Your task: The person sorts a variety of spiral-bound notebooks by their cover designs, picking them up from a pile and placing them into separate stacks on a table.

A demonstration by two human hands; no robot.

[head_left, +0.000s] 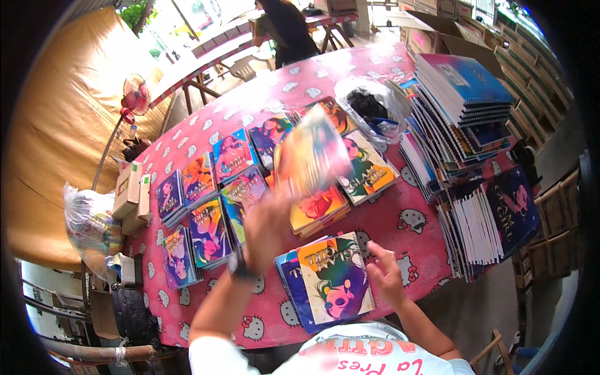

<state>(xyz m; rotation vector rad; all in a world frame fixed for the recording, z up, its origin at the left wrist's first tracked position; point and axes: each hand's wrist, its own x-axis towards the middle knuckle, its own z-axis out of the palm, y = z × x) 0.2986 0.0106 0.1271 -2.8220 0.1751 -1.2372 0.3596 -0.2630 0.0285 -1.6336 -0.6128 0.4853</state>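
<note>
My left hand [269, 228], with a dark band at the wrist, grips an orange and yellow notebook [315, 153] above the stacks on the table. Motion smears both the hand and that notebook. Just in front of me lies a small pile of illustrated notebooks, a cream and purple one [337, 281] on top. Beside this pile's right edge is my right hand [386, 275], fingers apart and holding nothing. Beyond stand several short stacks of notebooks in rows, among them a blue one [235, 155], an orange one [317, 209] and a yellow and green one [369, 167].
Tall stacks of spiral notebooks [459, 94] and a fanned row [475, 225] fill the table's right side. A clear plastic bag [375, 109] with something black sits at the far side. Cardboard boxes [128, 190] and a fan [135, 94] stand left; a person [284, 34] is beyond the table.
</note>
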